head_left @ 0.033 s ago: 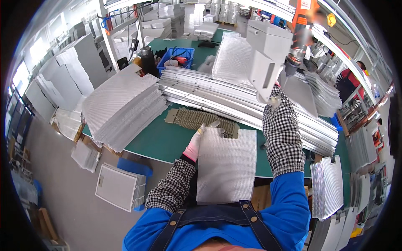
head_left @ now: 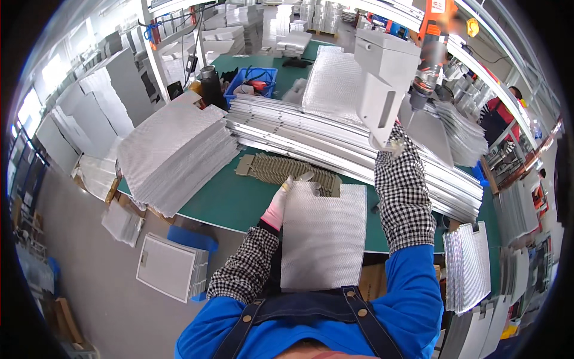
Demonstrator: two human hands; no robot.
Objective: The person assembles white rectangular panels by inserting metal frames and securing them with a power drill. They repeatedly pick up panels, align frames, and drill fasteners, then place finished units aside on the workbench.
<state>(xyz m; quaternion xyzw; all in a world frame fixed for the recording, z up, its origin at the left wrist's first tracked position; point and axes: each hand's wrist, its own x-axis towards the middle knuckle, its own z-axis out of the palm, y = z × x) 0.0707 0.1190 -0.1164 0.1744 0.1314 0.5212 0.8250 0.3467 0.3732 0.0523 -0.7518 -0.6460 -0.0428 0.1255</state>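
Note:
My left hand (head_left: 281,198), in a white glove with a pink cuff, grips the upper left edge of a silvery mesh panel (head_left: 323,239). The panel has a notch in its top edge and spans from the bench edge toward my body. Just beyond it lies a row of tan notched pieces (head_left: 281,170), packed close together; fingers of my left hand are near them. My right hand (head_left: 393,141) is reached out at the foot of a white box with a slotted plate (head_left: 379,107), over the metal strips. Its fingers are mostly hidden there.
Long silvery metal strips (head_left: 299,137) lie across the green bench (head_left: 206,203). A tall stack of mesh panels (head_left: 179,155) stands left. Behind are a blue basket (head_left: 251,84) and a dark bottle (head_left: 211,87). An orange power driver (head_left: 426,72) hangs at upper right.
The white box and the orange driver sit very slightly farther right in the picture. My left hand and the mesh panel look the same.

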